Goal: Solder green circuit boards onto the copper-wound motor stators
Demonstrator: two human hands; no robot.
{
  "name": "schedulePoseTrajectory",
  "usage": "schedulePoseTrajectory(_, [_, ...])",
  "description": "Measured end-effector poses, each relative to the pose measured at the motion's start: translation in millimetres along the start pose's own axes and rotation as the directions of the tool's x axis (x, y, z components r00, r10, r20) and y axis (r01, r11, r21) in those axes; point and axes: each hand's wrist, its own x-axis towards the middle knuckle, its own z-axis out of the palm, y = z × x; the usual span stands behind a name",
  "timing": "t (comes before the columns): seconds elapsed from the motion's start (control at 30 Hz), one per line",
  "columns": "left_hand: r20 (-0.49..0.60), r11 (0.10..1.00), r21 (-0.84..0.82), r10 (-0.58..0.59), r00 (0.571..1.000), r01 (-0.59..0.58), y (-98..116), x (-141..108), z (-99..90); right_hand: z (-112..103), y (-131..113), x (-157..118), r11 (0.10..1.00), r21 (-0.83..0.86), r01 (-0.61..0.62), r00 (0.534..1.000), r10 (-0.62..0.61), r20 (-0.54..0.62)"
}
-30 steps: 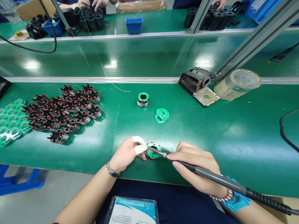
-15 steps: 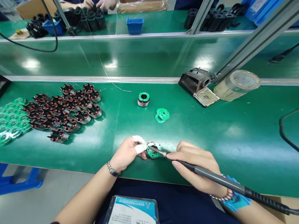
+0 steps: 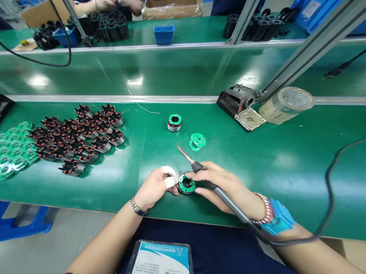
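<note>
Item: stator with green circuit board [image 3: 186, 184], held in your left hand [image 3: 154, 188] near the bench edge, fingers closed on its left side, two of them wrapped in white. Your right hand [image 3: 225, 185] grips a soldering iron [image 3: 227, 201] like a pen, its tip [image 3: 181, 150] raised clear of the board, fingers just beside the stator.

Also on the green bench [image 3: 275, 174]: a second stator [image 3: 174, 123], a loose green board [image 3: 197, 141], rows of stators [image 3: 78, 139].

Your badge [image 3: 156, 270] reads 工作证; its small print is illegible. A blue strap [image 3: 279, 216] circles your right wrist.
</note>
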Motion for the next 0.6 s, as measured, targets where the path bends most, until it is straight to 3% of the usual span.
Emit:
schedulePoseTrajectory(0.1, [-0.002,0.998,0.062,0.017,1.0,-0.017,1.0,-1.8,-0.9,3.8,7.5,6.4,0.999,-0.025,0.021,0.983,-0.016,0.183])
schedulePoseTrajectory(0.2, [-0.02,0.952,0.282,0.13,0.991,-0.119,3.7,-9.6,-7.9,4.7,10.9,8.3,0.997,-0.075,-0.001,0.969,0.019,0.246])
schedulePoseTrajectory(0.3, [0.099,0.712,0.624,0.337,0.936,-0.322,7.6,-20.0,-16.8,4.1,11.4,8.4,0.997,-0.077,-0.016,0.968,0.035,0.249])
schedulePoseTrajectory(0.37, [0.235,0.542,0.732,0.367,0.9,-0.412,10.3,-24.2,-19.2,3.9,11.2,9.0,0.998,-0.067,-0.016,0.97,0.031,0.239])
schedulePoseTrajectory(0.43, [0.311,0.466,0.76,0.351,0.883,-0.453,12.3,-25.0,-17.6,4.5,10.9,9.3,0.998,-0.064,-0.009,0.974,0.024,0.227])
schedulePoseTrajectory(0.53, [0.317,0.516,0.726,0.337,0.887,-0.455,12.3,-22.7,-9.9,8.5,8.3,6.6,0.996,-0.09,-0.018,0.982,0.034,0.184])
schedulePoseTrajectory(0.6, [0.223,0.662,0.649,0.306,0.925,-0.376,9.8,-21.5,-3.3,13.5,4.1,2.1,0.989,-0.137,-0.052,0.991,0.068,0.116])
